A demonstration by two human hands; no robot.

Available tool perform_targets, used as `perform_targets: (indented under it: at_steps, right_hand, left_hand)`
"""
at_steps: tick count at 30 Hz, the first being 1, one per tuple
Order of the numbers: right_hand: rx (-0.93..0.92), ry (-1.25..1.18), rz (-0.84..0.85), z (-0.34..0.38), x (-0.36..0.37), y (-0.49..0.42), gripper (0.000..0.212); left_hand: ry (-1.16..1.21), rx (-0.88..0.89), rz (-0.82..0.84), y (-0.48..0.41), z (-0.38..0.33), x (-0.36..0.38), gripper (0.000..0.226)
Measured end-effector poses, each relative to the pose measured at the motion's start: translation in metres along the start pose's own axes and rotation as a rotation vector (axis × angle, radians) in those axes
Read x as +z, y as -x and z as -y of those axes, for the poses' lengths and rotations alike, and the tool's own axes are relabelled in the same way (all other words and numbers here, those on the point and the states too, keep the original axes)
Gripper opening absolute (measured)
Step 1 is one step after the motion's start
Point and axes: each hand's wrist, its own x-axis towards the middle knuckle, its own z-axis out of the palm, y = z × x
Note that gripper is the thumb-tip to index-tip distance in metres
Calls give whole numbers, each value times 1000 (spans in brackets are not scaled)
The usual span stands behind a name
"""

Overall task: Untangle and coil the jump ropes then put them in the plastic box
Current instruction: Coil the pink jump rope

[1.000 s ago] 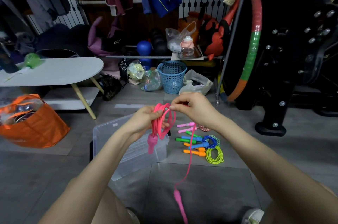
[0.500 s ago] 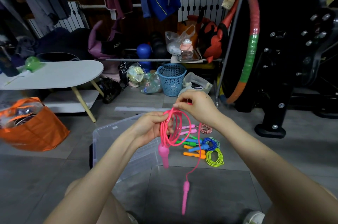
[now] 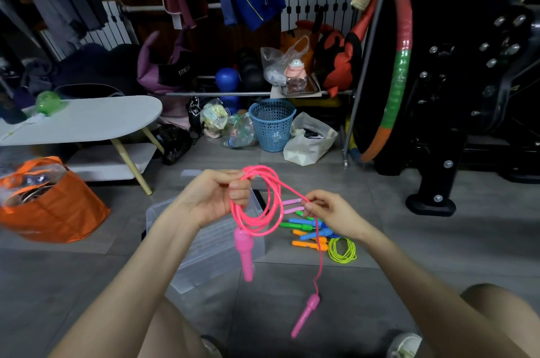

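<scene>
Pink jump rope point(image 3: 244, 246) I hold: smooth, glossy plastic cord and handles. Plastic box point(image 3: 204, 246): translucent, matt. Floor point(image 3: 438, 240): matt tile.

Pink jump rope point(image 3: 234, 215) partly coiled: loops gripped in my left hand point(image 3: 210, 202), one handle point(image 3: 245, 252) hanging under them. Tail pinched in my right hand point(image 3: 333, 214), second handle point(image 3: 306, 313) dangling low. Other jump ropes point(image 3: 312, 232) piled on the floor just right of the clear plastic box point(image 3: 210, 249).
</scene>
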Motion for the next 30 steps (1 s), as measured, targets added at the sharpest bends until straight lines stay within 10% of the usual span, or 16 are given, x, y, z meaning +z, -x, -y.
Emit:
perform_targets:
  at_steps: [10, 15, 19, 24, 30]
  right_hand:
    - [259, -307, -350, -29, 22, 29, 8]
    - [63, 475, -254, 22, 25, 15, 15]
    - [-430, 1041, -111, 49, 38, 2, 15]
    - [-668, 858, -50, 83, 35, -4, 15]
    - [-473, 583, -1, 96, 18, -22, 20]
  left_hand:
    - [291, 311, -140, 3, -34, -26, 25]
    - [4, 377, -466, -9, -26, -37, 26]
    - [-246, 396, -552, -17, -8, -38, 25]
    - [-505, 342, -537, -21, 8, -38, 22]
    - [-494, 231, -359, -20, 21, -20, 20]
